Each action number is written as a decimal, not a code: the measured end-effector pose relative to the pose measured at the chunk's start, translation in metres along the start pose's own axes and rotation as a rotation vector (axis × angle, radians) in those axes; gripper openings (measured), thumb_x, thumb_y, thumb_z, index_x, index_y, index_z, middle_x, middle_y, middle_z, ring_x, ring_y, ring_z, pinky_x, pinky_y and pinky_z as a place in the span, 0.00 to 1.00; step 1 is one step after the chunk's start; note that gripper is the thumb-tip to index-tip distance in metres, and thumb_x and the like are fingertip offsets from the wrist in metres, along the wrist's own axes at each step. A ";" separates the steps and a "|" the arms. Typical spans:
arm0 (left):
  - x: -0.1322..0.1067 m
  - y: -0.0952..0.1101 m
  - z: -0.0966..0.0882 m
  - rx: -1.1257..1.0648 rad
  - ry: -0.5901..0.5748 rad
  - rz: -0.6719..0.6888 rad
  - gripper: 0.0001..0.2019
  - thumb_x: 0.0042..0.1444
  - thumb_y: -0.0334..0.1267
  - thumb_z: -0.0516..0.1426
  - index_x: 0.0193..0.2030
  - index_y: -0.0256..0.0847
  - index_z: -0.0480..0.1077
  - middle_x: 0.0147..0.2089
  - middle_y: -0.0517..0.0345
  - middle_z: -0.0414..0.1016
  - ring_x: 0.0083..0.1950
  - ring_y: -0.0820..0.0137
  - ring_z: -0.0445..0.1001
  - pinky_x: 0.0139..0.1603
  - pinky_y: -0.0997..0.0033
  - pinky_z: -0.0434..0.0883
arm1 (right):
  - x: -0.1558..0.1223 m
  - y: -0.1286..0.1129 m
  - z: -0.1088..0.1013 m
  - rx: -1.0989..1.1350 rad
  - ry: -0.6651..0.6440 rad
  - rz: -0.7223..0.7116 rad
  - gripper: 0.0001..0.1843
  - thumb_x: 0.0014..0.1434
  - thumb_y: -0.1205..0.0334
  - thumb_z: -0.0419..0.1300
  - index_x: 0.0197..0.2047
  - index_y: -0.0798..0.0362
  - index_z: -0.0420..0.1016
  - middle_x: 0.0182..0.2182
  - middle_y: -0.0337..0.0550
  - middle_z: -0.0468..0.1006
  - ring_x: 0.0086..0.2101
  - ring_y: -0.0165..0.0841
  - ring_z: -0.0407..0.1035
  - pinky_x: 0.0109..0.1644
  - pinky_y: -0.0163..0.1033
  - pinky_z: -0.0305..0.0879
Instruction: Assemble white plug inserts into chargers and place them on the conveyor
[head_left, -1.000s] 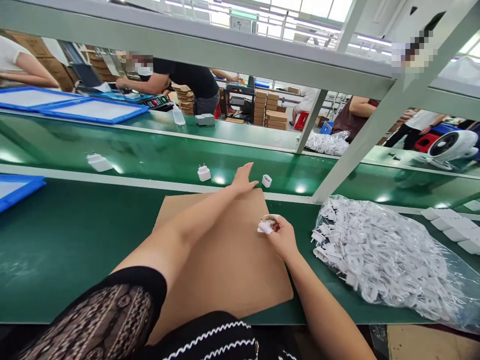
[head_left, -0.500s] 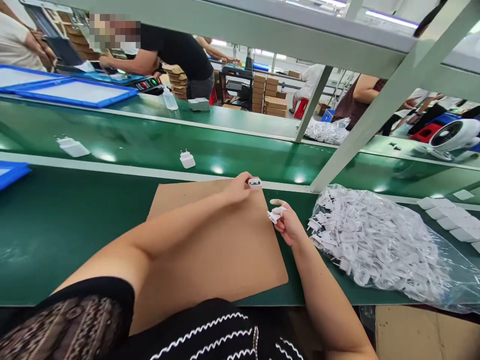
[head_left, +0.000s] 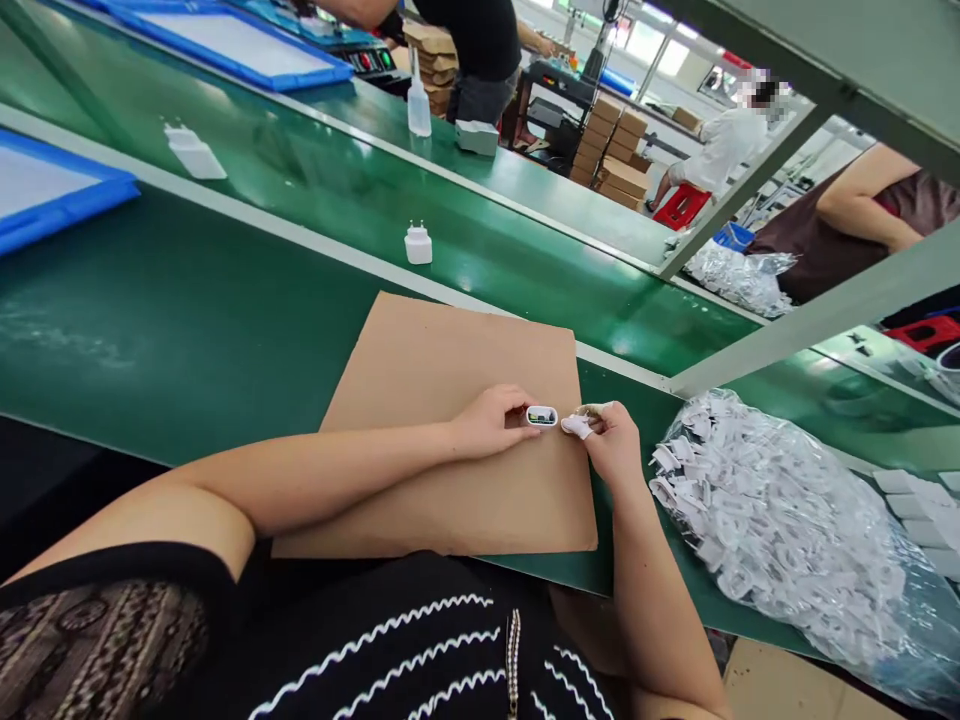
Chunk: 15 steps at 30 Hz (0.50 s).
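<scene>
My left hand is closed on a small white charger body, its open end facing me, held just above a brown cardboard sheet. My right hand pinches a small white plug part right beside the charger body, almost touching it. To the right lies a clear plastic bag full of several white plug parts.
On the green conveyor belt stand a white charger and another charger farther left. Blue trays sit at the left. A metal frame post crosses at the right. Other people work beyond the belt near stacked cartons.
My left hand picked the charger body off the belt edge and drew it back over the cardboard. My right hand moved in to meet it. The view tilted down.
</scene>
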<state>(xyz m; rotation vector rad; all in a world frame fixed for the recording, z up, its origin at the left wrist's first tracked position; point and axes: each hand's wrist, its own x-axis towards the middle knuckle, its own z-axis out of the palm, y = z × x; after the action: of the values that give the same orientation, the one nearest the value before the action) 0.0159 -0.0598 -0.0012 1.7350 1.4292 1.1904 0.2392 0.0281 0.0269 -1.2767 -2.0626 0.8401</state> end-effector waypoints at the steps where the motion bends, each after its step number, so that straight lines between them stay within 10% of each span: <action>1: 0.000 -0.001 0.000 -0.004 0.001 0.014 0.12 0.57 0.46 0.66 0.44 0.43 0.78 0.41 0.53 0.78 0.45 0.61 0.75 0.50 0.60 0.73 | 0.001 0.001 -0.001 -0.013 -0.019 -0.025 0.24 0.49 0.39 0.72 0.36 0.52 0.84 0.37 0.45 0.74 0.28 0.32 0.68 0.36 0.44 0.71; 15: 0.001 0.001 -0.003 -0.005 0.000 0.052 0.09 0.59 0.45 0.64 0.42 0.45 0.81 0.42 0.53 0.81 0.46 0.59 0.76 0.51 0.58 0.71 | -0.018 -0.043 0.017 -0.294 -0.040 -0.456 0.14 0.69 0.58 0.57 0.53 0.48 0.79 0.44 0.51 0.75 0.47 0.44 0.70 0.52 0.50 0.71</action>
<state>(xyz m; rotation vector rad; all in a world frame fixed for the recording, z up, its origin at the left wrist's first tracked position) 0.0142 -0.0596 0.0012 1.7782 1.3873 1.2204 0.2097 -0.0065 0.0463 -0.8698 -2.4409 0.3682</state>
